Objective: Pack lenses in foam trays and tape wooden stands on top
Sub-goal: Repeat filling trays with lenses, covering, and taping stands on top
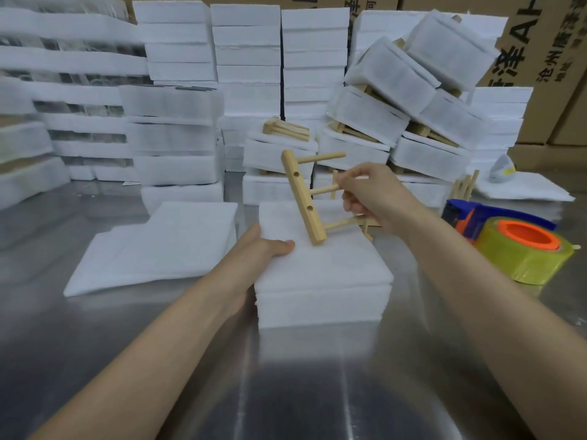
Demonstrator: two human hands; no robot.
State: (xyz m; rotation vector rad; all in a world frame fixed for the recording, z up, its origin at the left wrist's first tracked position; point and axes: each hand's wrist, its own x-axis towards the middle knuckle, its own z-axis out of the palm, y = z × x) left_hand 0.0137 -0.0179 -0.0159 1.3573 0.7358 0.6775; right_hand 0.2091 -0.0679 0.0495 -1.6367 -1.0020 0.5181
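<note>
1. Head view, centre: white foam tray (320,281) on the metal table (95,344), gripped at its left edge by the left hand (257,249), thumb on top, fingers hidden down the side.
2. Head view, above the tray: wooden stand (305,198), tilted, lower end of its bar touching the tray top; pinched at the middle peg by the curled right hand (371,195).
3. Head view, surroundings: foam sheets (158,249) just left of the tray; tape dispenser (508,246) to the right; stacked foam packs (247,58) behind.

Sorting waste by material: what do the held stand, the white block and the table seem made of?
Stand: pale bare wood, matte, with drilled holes and dowel pegs. Block: probably white foam, matte, in layered sheets. Table: likely stainless steel, grey with blurred reflections.
</note>
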